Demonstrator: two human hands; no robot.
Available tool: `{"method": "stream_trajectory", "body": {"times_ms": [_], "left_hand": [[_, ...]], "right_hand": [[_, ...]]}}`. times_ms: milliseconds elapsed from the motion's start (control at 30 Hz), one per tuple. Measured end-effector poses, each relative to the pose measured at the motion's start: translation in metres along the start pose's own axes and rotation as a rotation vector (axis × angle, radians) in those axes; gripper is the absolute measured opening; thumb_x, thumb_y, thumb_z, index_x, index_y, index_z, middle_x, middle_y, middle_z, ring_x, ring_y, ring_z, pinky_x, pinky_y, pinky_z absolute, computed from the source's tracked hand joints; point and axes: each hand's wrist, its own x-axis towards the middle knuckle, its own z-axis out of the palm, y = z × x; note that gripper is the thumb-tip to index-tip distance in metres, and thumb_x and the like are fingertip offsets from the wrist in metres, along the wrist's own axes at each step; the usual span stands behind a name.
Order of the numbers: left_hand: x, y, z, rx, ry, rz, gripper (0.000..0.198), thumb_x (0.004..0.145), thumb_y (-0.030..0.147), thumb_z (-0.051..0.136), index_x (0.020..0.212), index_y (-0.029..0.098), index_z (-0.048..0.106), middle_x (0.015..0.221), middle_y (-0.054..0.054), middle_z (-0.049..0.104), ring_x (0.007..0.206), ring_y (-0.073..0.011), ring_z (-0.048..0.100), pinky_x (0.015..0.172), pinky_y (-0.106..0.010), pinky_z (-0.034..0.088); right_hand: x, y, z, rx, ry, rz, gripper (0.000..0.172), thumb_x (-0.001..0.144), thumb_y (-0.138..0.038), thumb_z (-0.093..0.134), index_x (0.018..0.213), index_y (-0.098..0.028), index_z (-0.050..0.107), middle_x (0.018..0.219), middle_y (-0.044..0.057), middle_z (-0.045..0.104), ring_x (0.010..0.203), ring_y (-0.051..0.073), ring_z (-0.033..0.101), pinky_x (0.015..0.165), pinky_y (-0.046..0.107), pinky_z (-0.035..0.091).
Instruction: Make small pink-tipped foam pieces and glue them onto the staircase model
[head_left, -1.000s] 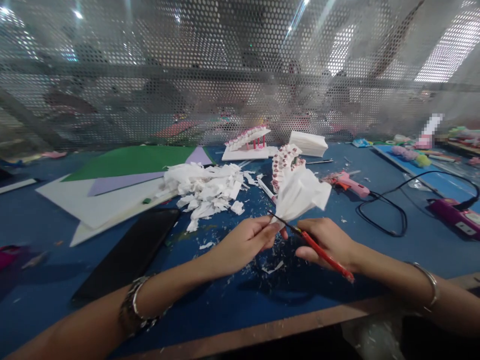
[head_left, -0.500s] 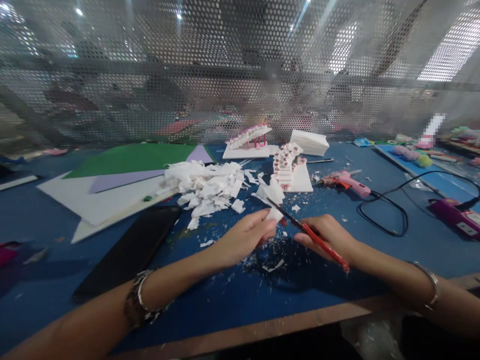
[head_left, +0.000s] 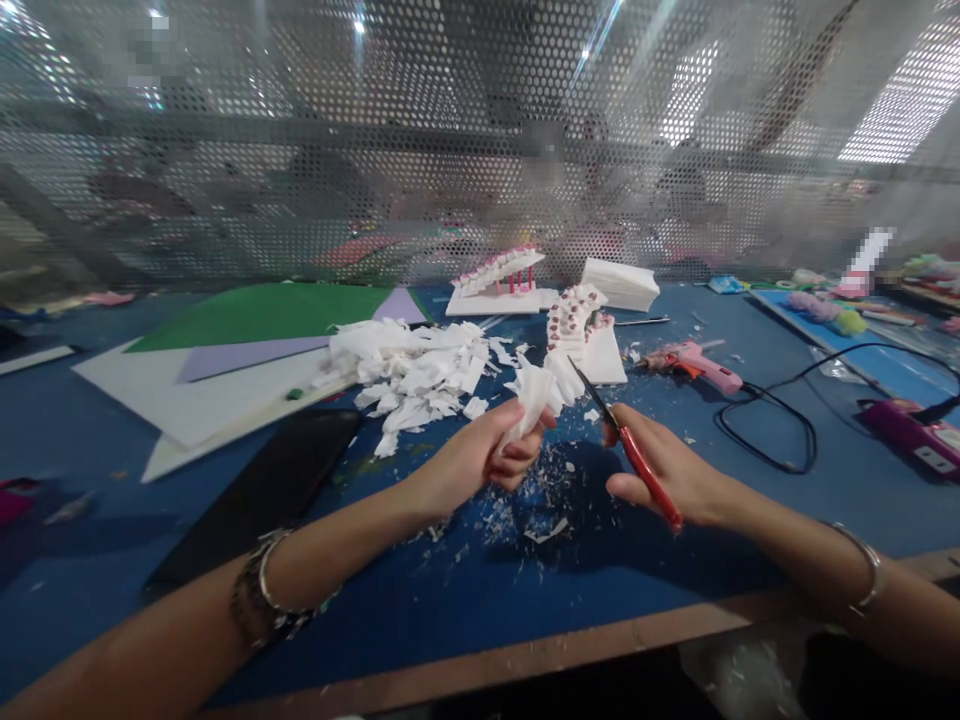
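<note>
Closed fingers of my left hand (head_left: 491, 445) pinch a crumpled piece of white tissue paper (head_left: 536, 392), which stands up from the fist. My right hand (head_left: 656, 465) grips red-handled scissors (head_left: 645, 472), their dark blades pointing up and left, apart from the paper. Just beyond the hands is a small white model staircase (head_left: 574, 325) dotted with dark red bits, partly covered by the paper. Torn white paper scraps (head_left: 420, 365) lie heaped to the left. Fine white clippings (head_left: 536, 490) litter the blue table below my hands.
A pink glue gun (head_left: 697, 367) lies right, its black cord looping to a purple power strip (head_left: 911, 430). Left are a black phone-like slab (head_left: 259, 500), white boards (head_left: 202, 400) and a green sheet (head_left: 270, 315). Behind stand another model staircase (head_left: 495, 285) and a perforated metal screen (head_left: 420, 150).
The scissor blades have come away from the paper as my right hand shifted slightly. My left hand has drawn a little left and curled tighter, the paper now bunched upright.
</note>
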Motion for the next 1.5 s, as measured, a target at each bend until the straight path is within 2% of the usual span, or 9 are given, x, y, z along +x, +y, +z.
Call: {"method": "stream_trajectory", "body": {"times_ms": [100,167,300,467,600,767,1067,1267,1500], "left_hand": [[0.0,0.003,-0.001,-0.043,0.02,-0.028,0.014,0.078,0.024,0.034,0.082,0.014,0.044,0.055,0.007,0.021,0.044,-0.0043,0.013,0.042,-0.019,0.013],[-0.001,0.003,-0.002,-0.018,0.005,0.047,0.011,0.081,0.021,0.035,0.082,0.015,0.044,0.056,0.007,0.022,0.044,-0.0042,0.016,0.043,-0.019,0.015],[-0.004,0.0,-0.002,0.217,0.042,0.205,0.022,0.088,0.035,0.037,0.086,0.016,0.047,0.061,0.005,0.031,0.049,-0.005,0.025,0.046,-0.019,0.021],[-0.004,-0.006,0.0,0.444,0.178,0.206,0.03,0.087,0.043,0.036,0.086,0.016,0.047,0.058,0.006,0.03,0.05,-0.007,0.027,0.047,-0.021,0.023],[-0.001,-0.014,0.003,0.529,0.245,0.176,0.025,0.087,0.038,0.037,0.09,0.016,0.049,0.062,0.005,0.032,0.054,-0.0081,0.031,0.052,-0.021,0.028],[-0.001,-0.02,0.01,0.437,0.208,0.11,0.021,0.086,0.035,0.035,0.087,0.017,0.046,0.068,0.004,0.037,0.059,-0.0089,0.036,0.057,-0.021,0.032],[-0.003,-0.016,0.009,0.602,0.087,0.126,0.027,0.087,0.031,0.032,0.071,0.014,0.047,0.055,0.004,0.042,0.046,-0.0055,0.033,0.046,-0.02,0.028],[-0.005,-0.013,0.013,0.513,0.065,0.033,0.029,0.087,0.035,0.032,0.092,0.013,0.051,0.05,0.007,0.043,0.036,-0.0046,0.032,0.039,-0.019,0.026],[-0.006,-0.012,0.013,0.533,0.055,0.038,0.032,0.09,0.038,0.03,0.088,0.013,0.05,0.049,0.007,0.042,0.038,-0.0043,0.032,0.04,-0.018,0.026]], "right_hand": [[0.001,0.001,0.0,-0.044,-0.008,-0.016,0.068,0.067,-0.079,0.029,0.09,-0.016,0.039,0.086,0.008,0.046,0.078,0.02,0.046,0.072,0.041,0.044],[0.001,0.002,0.001,-0.082,-0.011,-0.035,0.069,0.066,-0.078,0.037,0.097,-0.015,0.037,0.094,0.01,0.045,0.089,0.023,0.046,0.08,0.044,0.043],[0.0,0.002,0.004,-0.107,-0.029,-0.048,0.074,0.063,-0.075,0.045,0.105,-0.015,0.034,0.104,0.013,0.044,0.1,0.027,0.044,0.088,0.047,0.04],[0.0,-0.002,0.01,-0.097,-0.013,-0.063,0.081,0.06,-0.078,0.046,0.11,-0.014,0.035,0.107,0.015,0.045,0.103,0.029,0.044,0.089,0.049,0.041],[0.004,-0.004,0.015,-0.139,-0.063,0.009,0.073,0.064,-0.076,0.044,0.101,-0.013,0.04,0.096,0.012,0.049,0.087,0.024,0.05,0.078,0.044,0.045],[0.007,-0.005,0.016,-0.233,-0.084,0.031,0.058,0.072,-0.072,0.036,0.085,-0.017,0.042,0.082,0.006,0.053,0.066,0.018,0.05,0.061,0.034,0.042],[0.004,-0.007,0.01,-0.265,-0.101,0.012,0.056,0.07,-0.072,0.04,0.08,-0.017,0.045,0.076,0.003,0.053,0.061,0.014,0.047,0.057,0.026,0.033],[0.003,-0.009,0.008,-0.229,-0.131,0.008,0.051,0.076,-0.068,0.038,0.074,-0.017,0.047,0.067,0.001,0.053,0.054,0.009,0.039,0.053,0.023,0.027],[0.001,-0.012,0.005,-0.288,-0.134,0.073,0.054,0.077,-0.069,0.032,0.066,-0.017,0.046,0.057,0.0,0.049,0.049,0.008,0.033,0.05,0.022,0.02]]}}
